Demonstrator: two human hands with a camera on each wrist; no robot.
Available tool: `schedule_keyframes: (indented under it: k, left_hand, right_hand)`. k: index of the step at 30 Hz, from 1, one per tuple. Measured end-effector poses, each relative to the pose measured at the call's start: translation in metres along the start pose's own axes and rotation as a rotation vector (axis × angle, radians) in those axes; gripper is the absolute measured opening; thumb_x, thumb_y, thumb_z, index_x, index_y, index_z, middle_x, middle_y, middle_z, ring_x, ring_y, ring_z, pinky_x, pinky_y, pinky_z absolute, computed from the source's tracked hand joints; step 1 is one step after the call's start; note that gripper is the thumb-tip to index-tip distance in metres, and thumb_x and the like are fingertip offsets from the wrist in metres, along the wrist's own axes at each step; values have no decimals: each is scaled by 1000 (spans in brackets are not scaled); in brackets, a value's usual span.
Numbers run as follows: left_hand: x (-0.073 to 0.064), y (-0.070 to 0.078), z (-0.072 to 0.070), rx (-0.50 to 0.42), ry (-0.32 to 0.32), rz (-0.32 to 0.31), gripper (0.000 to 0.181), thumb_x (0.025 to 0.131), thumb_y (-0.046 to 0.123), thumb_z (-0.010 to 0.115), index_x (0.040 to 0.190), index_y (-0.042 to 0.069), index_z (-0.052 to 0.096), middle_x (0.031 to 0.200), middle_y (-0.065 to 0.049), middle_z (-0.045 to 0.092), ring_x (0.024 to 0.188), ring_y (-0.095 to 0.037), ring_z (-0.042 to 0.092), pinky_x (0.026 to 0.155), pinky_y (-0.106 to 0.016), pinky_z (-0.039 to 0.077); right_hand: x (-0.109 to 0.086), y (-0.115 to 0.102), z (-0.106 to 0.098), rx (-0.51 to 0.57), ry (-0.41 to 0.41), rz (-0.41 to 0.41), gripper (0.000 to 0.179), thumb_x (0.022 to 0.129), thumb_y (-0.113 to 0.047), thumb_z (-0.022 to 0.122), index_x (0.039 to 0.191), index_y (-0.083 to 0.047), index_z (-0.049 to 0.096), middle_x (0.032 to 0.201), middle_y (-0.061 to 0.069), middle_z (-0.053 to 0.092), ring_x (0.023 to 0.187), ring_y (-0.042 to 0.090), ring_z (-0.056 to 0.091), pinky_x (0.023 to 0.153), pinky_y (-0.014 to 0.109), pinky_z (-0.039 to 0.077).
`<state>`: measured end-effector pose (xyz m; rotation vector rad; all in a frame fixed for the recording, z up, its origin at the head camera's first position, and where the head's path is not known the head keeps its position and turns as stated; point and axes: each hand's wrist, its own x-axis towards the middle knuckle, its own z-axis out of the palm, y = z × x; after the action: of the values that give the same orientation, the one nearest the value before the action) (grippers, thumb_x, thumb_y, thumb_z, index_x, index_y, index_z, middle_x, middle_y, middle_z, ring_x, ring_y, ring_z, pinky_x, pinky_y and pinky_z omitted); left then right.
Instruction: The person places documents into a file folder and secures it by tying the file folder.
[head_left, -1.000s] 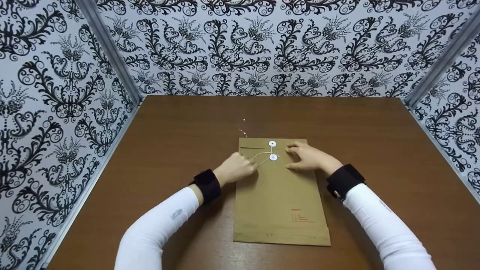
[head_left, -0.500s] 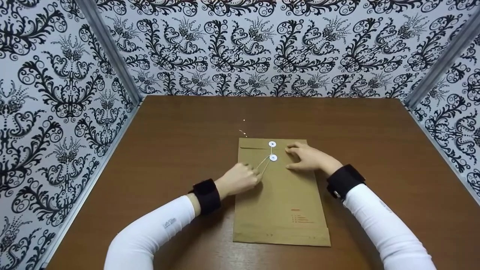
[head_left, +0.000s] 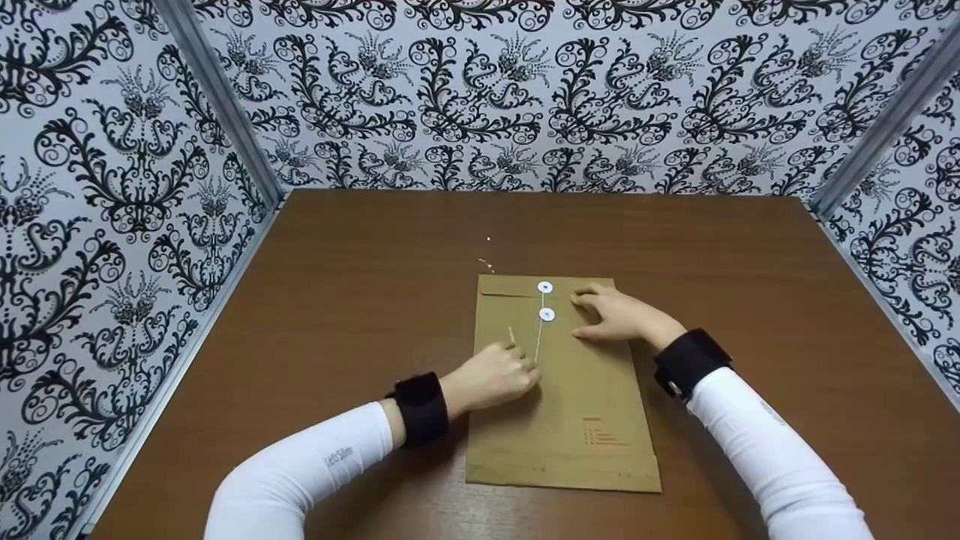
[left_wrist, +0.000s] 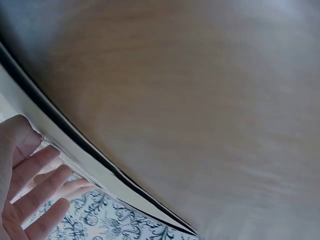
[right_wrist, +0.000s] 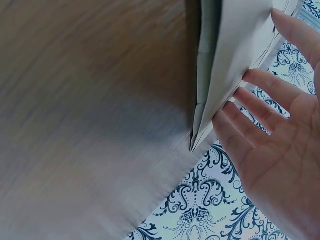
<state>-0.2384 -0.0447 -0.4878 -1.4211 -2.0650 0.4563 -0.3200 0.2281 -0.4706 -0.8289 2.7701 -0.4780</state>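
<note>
A brown paper envelope (head_left: 570, 397) lies flat on the table, flap end away from me. Two white paper discs, an upper button (head_left: 545, 287) and a lower button (head_left: 547, 314), sit near its top. From the lower one a thin white string (head_left: 538, 341) runs down to my left hand (head_left: 495, 379), which pinches it over the envelope's left half; a loose end pokes up beside the knuckles. My right hand (head_left: 611, 313) rests fingertips on the envelope's upper right, fingers spread and relaxed. In the right wrist view, the fingers (right_wrist: 270, 87) touch the envelope's face (right_wrist: 240, 45).
The brown wooden table (head_left: 360, 247) extends around the envelope. Small pale specks (head_left: 487, 264) lie just beyond its top edge. Patterned wall panels (head_left: 510, 97) with grey metal posts (head_left: 225, 97) stand at the back and sides.
My left hand has moved down and slightly right over the envelope, drawing the string from a loose loop into a straight line below the lower button. The right hand has stayed put.
</note>
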Motion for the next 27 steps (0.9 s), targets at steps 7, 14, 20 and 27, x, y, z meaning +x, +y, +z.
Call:
schedule_keyframes:
  k: [7, 14, 20, 27]
  left_hand:
    - [8, 5, -6, -36, -12, -1, 14, 93, 22, 63, 83, 25, 72, 81, 15, 73, 74, -4, 68, 69, -21, 55]
    - [14, 11, -4, -47, -3, 0, 13, 94, 22, 62, 85, 24, 72, 83, 14, 73, 75, -5, 67, 65, -21, 52]
    - [18, 13, -3, -31, -10, -6, 13, 94, 23, 63, 86, 26, 72, 84, 15, 73, 77, -4, 67, 64, -21, 53]
    - [19, 13, -4, -20, -37, 4, 13, 96, 26, 60, 88, 26, 71, 86, 15, 73, 79, -3, 69, 65, -20, 54]
  right_hand:
    - [0, 0, -1, -5, 8, -12, 66, 94, -31, 71, 144, 8, 52, 153, 29, 45, 140, 50, 47, 116, 59, 41]
    - [1, -1, 0, 1, 2, -10, 68, 94, -32, 70, 144, 9, 51, 154, 30, 44, 140, 50, 46, 116, 58, 40]
    - [0, -2, -1, 3, -2, -7, 68, 94, -32, 70, 144, 10, 51, 154, 31, 44, 141, 50, 46, 116, 58, 40]
    - [0, -4, 0, -1, -6, 1, 67, 94, -31, 71, 144, 8, 51, 154, 30, 44, 141, 49, 46, 115, 57, 42]
